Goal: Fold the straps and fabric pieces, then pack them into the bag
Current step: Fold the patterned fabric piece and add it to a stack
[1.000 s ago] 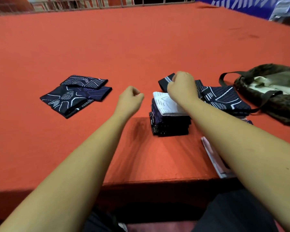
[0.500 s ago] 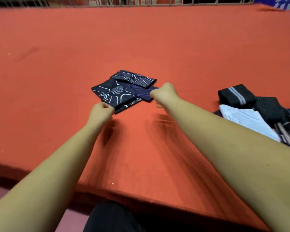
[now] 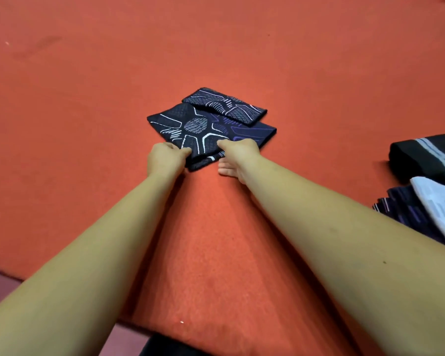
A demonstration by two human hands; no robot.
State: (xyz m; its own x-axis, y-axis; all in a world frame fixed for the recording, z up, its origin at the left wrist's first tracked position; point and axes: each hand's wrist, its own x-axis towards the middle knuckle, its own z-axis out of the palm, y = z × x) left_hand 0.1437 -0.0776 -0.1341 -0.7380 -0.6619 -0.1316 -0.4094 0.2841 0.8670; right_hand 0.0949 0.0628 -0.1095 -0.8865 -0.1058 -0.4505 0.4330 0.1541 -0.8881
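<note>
A small pile of dark navy folded fabric pieces with white line patterns lies in the middle of the orange table. A narrower folded piece rests on its far side, and a purple-patterned one sticks out to the right. My left hand pinches the pile's near corner. My right hand grips the near right edge, thumb on top and fingers below. The bag is out of view.
At the right edge sits a black folded strap with grey stripes, with a white piece on a stack of dark striped fabric just in front of it. The table's near edge runs below my forearms.
My view swung left from the stack by the bag to the left pile. Both hands reached forward and took hold of the pile's near edge.
</note>
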